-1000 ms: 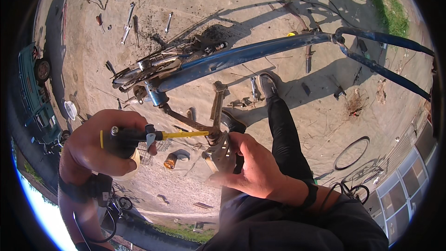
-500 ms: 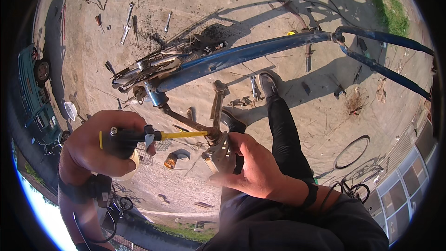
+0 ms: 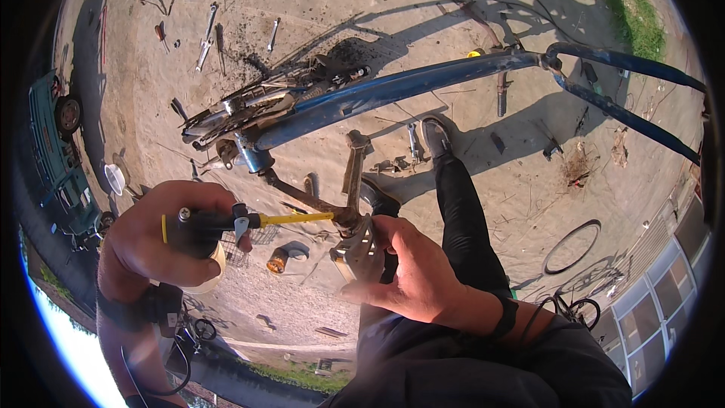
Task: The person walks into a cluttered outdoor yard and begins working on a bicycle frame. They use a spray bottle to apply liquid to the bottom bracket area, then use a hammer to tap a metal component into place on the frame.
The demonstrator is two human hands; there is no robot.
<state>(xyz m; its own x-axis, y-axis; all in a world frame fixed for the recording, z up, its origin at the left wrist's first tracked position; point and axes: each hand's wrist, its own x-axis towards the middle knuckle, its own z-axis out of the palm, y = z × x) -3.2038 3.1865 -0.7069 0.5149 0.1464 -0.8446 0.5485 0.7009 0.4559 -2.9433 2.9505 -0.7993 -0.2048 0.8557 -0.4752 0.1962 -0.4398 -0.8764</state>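
Observation:
My left hand is wrapped round an oiler with a black head and a thin yellow spout. A pale round part shows below the fingers. The spout's tip points right, close to the joint of a rusty crank arm and a silver metal pedal. From the right, my right hand grips the pedal between thumb and fingers. Whether the tip touches the metal I cannot tell. The crank reaches back to a blue bicycle frame, which stretches across the view to the right.
Wrenches, a screwdriver and other tools lie on the concrete ground beyond the frame. A rusty can stands below the crank. Another person's dark-trousered leg seems in view near the frame. A loose tyre lies right.
The oiler's spout tip has drawn back very slightly to the left. My right hand keeps its hold on the pedal.

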